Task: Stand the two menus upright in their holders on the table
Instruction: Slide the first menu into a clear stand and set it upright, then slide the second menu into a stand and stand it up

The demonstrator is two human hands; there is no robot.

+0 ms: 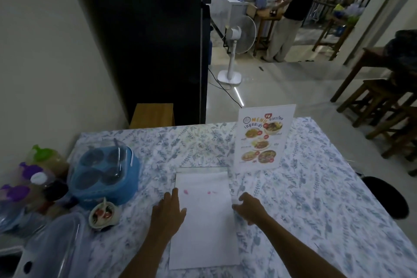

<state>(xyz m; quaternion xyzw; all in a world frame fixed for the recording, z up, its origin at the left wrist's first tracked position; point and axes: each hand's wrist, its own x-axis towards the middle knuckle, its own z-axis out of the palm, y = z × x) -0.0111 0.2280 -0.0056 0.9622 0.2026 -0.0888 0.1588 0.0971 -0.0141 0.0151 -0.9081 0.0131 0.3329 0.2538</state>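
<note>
One menu, printed with food photos, stands upright in a clear holder at the far right of the floral table. A second menu lies flat in front of me, blank white side up. A clear acrylic holder shows as a glassy edge at the sheet's far end and along its right side. My left hand rests flat on the sheet's left edge, fingers spread. My right hand curls around the clear holder's right edge beside the sheet.
A blue condiment caddy, a small sauce bowl, several bottles and a clear plastic box crowd the table's left side. A black stool sits at the right edge. Beyond are a fan and a standing person.
</note>
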